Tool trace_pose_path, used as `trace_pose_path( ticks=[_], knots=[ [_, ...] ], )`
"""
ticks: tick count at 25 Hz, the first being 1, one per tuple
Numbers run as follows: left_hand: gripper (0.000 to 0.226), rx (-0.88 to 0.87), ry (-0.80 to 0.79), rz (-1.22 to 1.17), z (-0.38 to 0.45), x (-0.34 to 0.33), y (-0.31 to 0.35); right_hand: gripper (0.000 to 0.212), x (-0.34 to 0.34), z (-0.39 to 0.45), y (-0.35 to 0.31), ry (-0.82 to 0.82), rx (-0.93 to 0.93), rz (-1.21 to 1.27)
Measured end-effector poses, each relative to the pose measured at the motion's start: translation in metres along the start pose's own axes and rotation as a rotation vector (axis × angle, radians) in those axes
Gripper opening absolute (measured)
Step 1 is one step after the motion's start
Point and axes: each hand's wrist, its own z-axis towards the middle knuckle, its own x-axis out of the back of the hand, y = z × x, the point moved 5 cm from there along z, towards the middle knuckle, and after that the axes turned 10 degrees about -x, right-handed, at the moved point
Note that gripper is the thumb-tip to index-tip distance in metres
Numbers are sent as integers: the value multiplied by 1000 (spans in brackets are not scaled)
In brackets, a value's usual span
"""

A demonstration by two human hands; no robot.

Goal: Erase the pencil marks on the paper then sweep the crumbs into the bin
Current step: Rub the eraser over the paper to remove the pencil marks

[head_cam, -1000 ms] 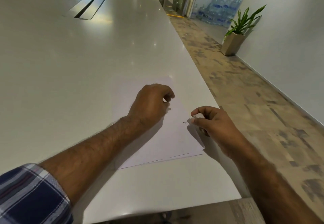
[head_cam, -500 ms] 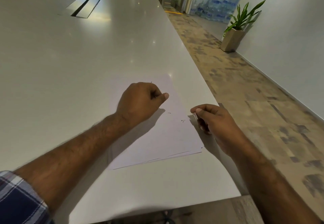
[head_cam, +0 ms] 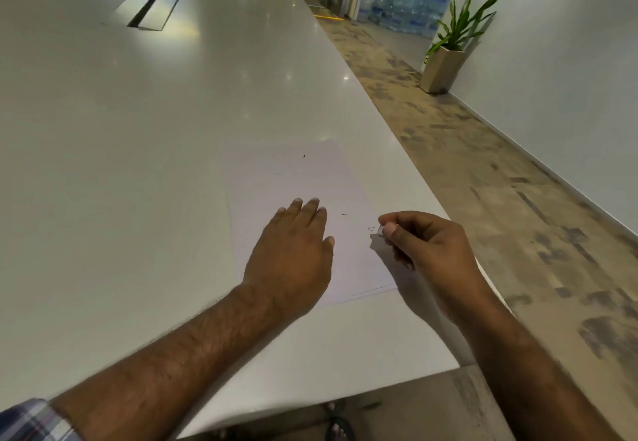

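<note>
Paper [head_cam: 297, 178] lying near the right edge of the white table [head_cam: 138, 164], left hand [head_cam: 293, 254] flat on it with fingers straight and together, right hand [head_cam: 428, 251] pinching a small eraser [head_cam: 380, 230] at the paper's right edge (dark crumbs [head_cam: 343, 214] scattered nearby)

The left hand [head_cam: 293, 251] lies palm down with fingers straight and close together, pointing far, its bare forearm running back to the near left where a plaid sleeve [head_cam: 31, 421] shows. The right hand [head_cam: 428, 251] sits just right of it, fingers curled, thumb and forefinger pinched at the grip.
</note>
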Motion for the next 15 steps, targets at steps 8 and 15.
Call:
trace_pose_path(
  ticks=[8, 15],
  knots=[
    [52, -2, 35, 24, -6, 12, -2, 15, -37, -26, -11, 190, 204, -415],
    [55, 4, -70, 103, -9, 4, -7, 33, -68, -6, -5, 149, 422, -792]
  ],
)
